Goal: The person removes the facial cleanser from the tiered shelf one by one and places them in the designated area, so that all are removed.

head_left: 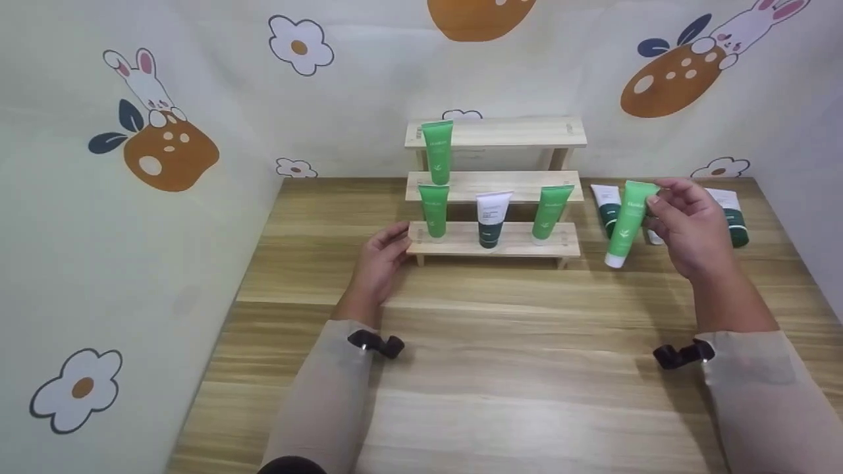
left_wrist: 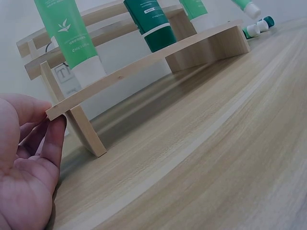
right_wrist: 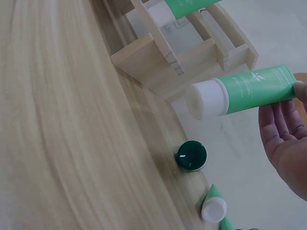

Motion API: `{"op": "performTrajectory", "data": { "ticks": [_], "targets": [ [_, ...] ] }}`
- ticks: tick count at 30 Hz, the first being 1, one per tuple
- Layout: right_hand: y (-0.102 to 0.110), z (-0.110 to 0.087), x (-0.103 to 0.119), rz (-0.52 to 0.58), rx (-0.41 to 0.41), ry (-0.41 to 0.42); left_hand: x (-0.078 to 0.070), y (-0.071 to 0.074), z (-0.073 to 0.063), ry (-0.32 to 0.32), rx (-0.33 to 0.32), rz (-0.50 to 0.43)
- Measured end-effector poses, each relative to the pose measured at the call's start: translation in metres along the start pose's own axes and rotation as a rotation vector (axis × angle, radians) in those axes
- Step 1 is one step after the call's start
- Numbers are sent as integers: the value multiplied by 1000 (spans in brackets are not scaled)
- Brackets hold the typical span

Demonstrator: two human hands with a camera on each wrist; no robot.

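My right hand (head_left: 695,227) pinches a green squeeze tube (head_left: 630,224) by its flat end, white cap pointing down, to the right of a three-tier wooden display stand (head_left: 494,135). In the right wrist view the held tube (right_wrist: 259,91) is apart from the stand. My left hand (head_left: 380,260) grips the left end of the stand's lowest board, fingers beneath it in the left wrist view. On that board stand a green tube (head_left: 435,210), a white and dark green tube (head_left: 491,219) and another green tube (head_left: 552,214). One more green tube (head_left: 438,153) stands on the middle tier at left.
Beside the stand, several tubes lie on the wooden table (head_left: 461,368), including a white and dark green tube (head_left: 607,205) and another one (head_left: 730,217) partly behind my right hand. A patterned backdrop (head_left: 369,85) rises behind and at both sides.
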State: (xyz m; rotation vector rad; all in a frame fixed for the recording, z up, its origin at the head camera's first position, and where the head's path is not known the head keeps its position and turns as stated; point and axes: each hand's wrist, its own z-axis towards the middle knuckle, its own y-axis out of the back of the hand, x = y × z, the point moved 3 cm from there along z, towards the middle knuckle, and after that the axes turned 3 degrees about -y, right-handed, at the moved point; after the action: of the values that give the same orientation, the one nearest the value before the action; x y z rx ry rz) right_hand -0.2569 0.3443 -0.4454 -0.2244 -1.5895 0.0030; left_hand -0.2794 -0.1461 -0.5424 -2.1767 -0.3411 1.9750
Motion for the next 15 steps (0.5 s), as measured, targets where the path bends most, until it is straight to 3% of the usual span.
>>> {"op": "performTrajectory", "data": {
  "ticks": [15],
  "targets": [
    [3,-2,-24,-27,57,-94,0,0,0,27,-14,3]
  ]
}}
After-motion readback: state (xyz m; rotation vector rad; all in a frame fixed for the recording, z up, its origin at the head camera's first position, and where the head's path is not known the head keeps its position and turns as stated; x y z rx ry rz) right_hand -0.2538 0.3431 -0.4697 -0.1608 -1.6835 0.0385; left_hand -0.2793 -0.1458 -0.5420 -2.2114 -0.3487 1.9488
